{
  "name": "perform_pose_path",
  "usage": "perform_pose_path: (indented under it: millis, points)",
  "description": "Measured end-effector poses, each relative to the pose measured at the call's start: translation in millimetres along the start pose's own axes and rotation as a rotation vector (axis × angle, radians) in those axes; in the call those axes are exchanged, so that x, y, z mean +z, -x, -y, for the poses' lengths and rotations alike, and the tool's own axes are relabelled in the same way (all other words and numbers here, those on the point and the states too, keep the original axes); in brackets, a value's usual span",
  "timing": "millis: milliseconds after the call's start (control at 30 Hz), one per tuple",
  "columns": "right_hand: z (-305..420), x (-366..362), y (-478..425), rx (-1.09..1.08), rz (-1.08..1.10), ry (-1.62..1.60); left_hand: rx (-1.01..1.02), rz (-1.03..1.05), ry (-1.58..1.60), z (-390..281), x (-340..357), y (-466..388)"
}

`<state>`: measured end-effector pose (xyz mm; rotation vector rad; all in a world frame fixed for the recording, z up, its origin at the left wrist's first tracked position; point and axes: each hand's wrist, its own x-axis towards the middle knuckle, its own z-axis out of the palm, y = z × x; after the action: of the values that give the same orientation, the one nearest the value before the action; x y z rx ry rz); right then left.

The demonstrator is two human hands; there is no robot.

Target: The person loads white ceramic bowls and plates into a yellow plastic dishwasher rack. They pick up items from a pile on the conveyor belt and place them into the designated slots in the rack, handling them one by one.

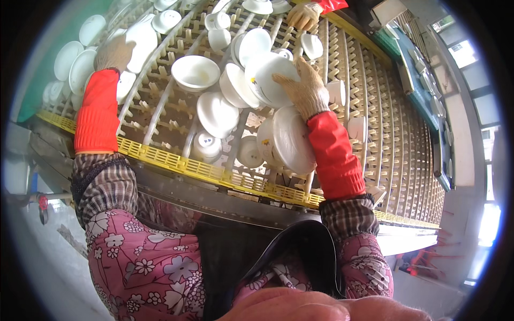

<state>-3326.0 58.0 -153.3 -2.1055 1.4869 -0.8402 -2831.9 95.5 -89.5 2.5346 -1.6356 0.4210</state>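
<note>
White dishes lie on a slatted peg conveyor belt (337,132). My right hand (307,88), in a knit glove with a red cuff, has its fingers and thumb on the rim of a white bowl (267,80) bearing a small yellow print. Nearer me, another large white bowl (295,138) leans beside that forearm. My left hand (113,55), gloved too, is at a white oval dish (142,44) at the left; its fingertips are blurred, so its grip cannot be told. A round bowl (195,72) sits between the hands, with a tilted bowl (218,114) below it.
A co-worker's gloved hand (304,16) reaches in at the top. Yellow edging (172,158) runs along the belt's near side. Several plates (80,70) stand at the far left. A blue-green conveyor (419,96) at the right carries more dishes. A red valve handle (42,202) is at the lower left.
</note>
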Motion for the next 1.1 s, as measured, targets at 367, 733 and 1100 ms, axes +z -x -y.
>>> perform_pose_path:
  millis: [367, 733, 1100]
  points:
    - [-21, -15, -31, 0.28, 0.346, -0.168, 0.706, 0.36, 0.643, -190, -63, 119]
    - [-11, -21, 50, -0.035, 0.078, -0.072, 0.539, 0.161, 0.679, -130, -88, 151]
    - [-33, -4, 49, -0.013, 0.04, 0.084, 0.249, -0.056, -0.022, -7, -17, 127]
